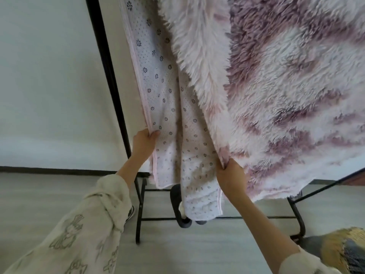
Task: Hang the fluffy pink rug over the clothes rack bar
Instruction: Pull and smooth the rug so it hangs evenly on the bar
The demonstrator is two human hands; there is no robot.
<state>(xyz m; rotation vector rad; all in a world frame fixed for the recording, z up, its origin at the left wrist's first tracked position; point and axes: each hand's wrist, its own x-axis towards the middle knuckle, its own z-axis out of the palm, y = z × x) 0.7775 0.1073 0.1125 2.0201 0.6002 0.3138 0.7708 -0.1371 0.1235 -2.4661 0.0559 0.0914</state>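
Fluffy pink rug (286, 95) draped from up top, hanging down in front of the black rack (107, 62), dotted non-slip backing (158, 86) showing on the left fold. Bar itself out of frame, so can't tell how it sits up there. Left hand (143, 144) pinching the hemmed left edge of the backing; right hand (230, 175) gripping the fuzzy edge lower down. Cream patterned sleeve (79, 230) on the left arm. Grey floor (197, 254) underneath, white wall (49, 86) behind.

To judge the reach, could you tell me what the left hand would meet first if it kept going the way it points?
The left hand already grips the rug by its dotted backing; pushing on, it would press into that fabric first. Depth beyond is unclear.
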